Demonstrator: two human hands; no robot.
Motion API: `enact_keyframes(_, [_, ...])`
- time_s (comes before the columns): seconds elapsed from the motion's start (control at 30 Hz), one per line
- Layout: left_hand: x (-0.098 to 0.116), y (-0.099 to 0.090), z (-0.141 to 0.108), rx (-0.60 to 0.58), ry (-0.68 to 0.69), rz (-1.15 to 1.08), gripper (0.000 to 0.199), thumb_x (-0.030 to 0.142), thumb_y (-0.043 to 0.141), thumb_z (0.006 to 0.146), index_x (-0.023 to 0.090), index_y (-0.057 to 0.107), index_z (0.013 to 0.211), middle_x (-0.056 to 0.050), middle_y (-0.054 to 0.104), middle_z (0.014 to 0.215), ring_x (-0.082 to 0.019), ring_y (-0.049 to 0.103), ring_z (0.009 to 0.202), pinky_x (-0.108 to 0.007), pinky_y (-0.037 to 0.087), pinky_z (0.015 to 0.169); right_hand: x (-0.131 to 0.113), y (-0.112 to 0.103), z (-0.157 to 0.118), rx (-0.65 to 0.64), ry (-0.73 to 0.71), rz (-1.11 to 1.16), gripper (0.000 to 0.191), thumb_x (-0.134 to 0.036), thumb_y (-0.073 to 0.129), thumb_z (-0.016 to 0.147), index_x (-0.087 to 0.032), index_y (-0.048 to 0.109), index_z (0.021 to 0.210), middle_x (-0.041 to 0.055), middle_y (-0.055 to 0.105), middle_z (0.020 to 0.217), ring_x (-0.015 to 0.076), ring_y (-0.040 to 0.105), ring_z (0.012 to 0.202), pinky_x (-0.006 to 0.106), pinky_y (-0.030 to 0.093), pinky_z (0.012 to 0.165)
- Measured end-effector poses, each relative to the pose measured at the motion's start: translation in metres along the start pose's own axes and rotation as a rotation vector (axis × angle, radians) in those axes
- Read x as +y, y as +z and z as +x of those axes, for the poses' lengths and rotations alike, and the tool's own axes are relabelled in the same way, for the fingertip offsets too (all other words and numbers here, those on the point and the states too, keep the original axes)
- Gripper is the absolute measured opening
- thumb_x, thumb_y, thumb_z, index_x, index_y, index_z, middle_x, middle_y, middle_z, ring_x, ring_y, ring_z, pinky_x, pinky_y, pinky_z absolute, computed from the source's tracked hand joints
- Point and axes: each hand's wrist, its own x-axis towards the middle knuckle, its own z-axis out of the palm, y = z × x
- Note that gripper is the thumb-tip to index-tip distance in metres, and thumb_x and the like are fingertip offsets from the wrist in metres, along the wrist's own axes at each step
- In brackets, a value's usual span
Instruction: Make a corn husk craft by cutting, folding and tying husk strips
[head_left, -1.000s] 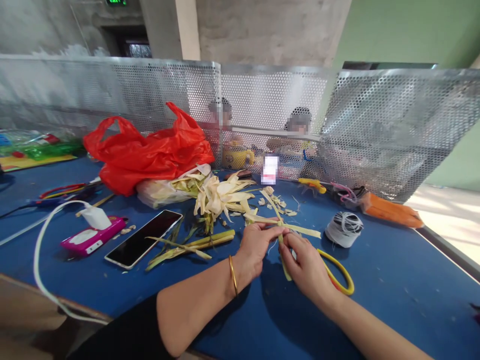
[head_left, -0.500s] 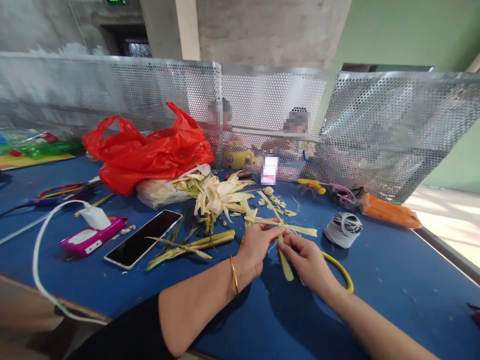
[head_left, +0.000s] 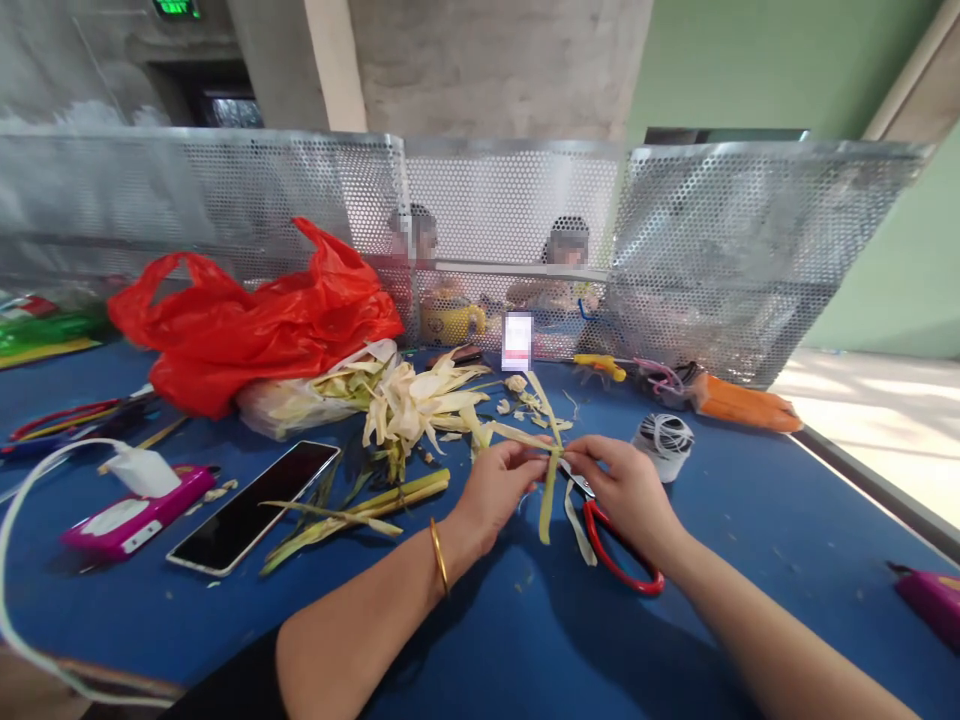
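Observation:
Several pale green corn husk strips [head_left: 548,500] cross at one point between my hands, one hanging down and one sticking up. My left hand [head_left: 491,485] pinches them at the crossing from the left. From the right, my right hand [head_left: 619,480] is closed with thumb and fingertips pinched at the same crossing; its fingers partly hide what they grip. Scissors with a red handle [head_left: 622,560] lie under my right hand, partly covered by it. Beside their blades is a loose husk strip [head_left: 580,528].
To the left are dried husks [head_left: 424,400], husk stalks [head_left: 360,515], a phone [head_left: 255,505], a purple power strip [head_left: 142,510] and a red plastic bag [head_left: 262,320]. A spool of white cord [head_left: 666,445] and an orange packet [head_left: 742,402] are right. A perforated metal screen [head_left: 720,250] stands behind; people sit beyond.
My right hand has moved off the hanging strip up to the crossing, and that strip now hangs free. The red scissors handle has come into sight. The view has swung slightly right.

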Motion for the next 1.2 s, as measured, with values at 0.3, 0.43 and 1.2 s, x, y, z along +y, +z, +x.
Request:
enact_keyframes(0.3, [0.014,-0.02,0.016,0.333,0.12,-0.026,0.023,0.033,0.056,0.077,0.017,0.07,0.085,-0.005,0.072,0.081,-0.015,0.064,0.07,-0.022,0.045,0.06,0.007,-0.007,0.004,-0.07,-0.058,-0.06,0.022,-0.026,0.048,0.088,-0.022,0.059,0.071,0.0005,0.065,0.068,0.0172,0.056,0.067,0.027,0.036,0.066])
enact_keyframes(0.43, [0.013,-0.018,0.009,-0.014,0.305,0.53,0.017,0.038,0.069,0.07,0.021,0.074,0.071,-0.003,0.071,0.073,-0.018,0.062,0.074,-0.023,0.043,0.067,0.003,-0.003,0.001,-0.094,-0.029,-0.013,0.023,-0.027,0.048,0.088,-0.021,0.061,0.07,0.0003,0.063,0.066,0.0168,0.055,0.067,0.028,0.036,0.066])
enact_keyframes(1.2, [0.01,-0.013,0.004,-0.301,-0.307,-0.227,0.021,0.024,0.072,0.075,0.011,0.068,0.091,-0.006,0.069,0.072,-0.005,0.052,0.046,-0.014,0.037,0.043,0.014,0.009,0.001,-0.164,0.024,0.43,0.024,-0.034,0.057,0.084,-0.019,0.072,0.073,0.0018,0.07,0.075,0.0181,0.062,0.075,0.028,0.047,0.068])
